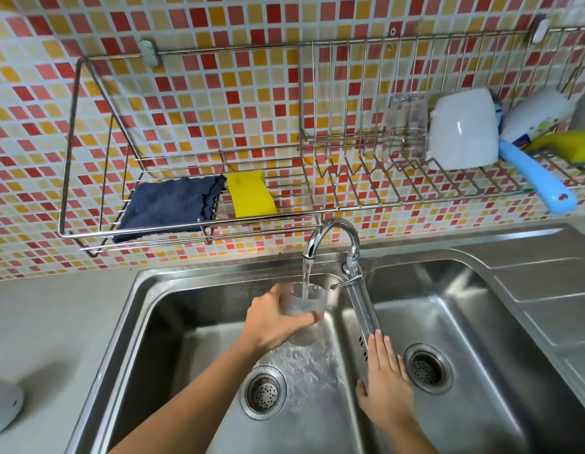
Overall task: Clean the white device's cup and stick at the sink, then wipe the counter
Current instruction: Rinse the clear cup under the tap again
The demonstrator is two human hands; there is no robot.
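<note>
My left hand (273, 319) grips a translucent plastic cup (305, 301) over the left sink basin (199, 322). The cup stands upright under the faucet spout (333, 235), and running water pours into it. Water spreads over the basin floor toward the left drain (264, 392). My right hand (384, 385) lies flat, fingers apart, on the divider between the two basins, holding nothing. A rounded white object, maybe the device (2, 407), sits on the counter at the far left edge. No stick is in view.
A wall rack (186, 226) holds a dark blue cloth (169, 206) and a yellow sponge (251, 194). Further right on the rack are a clear glass (405, 129), a white mug (461, 129), a blue-handled brush (540, 178) and another sponge (569, 145). The right basin has its own drain (427, 368).
</note>
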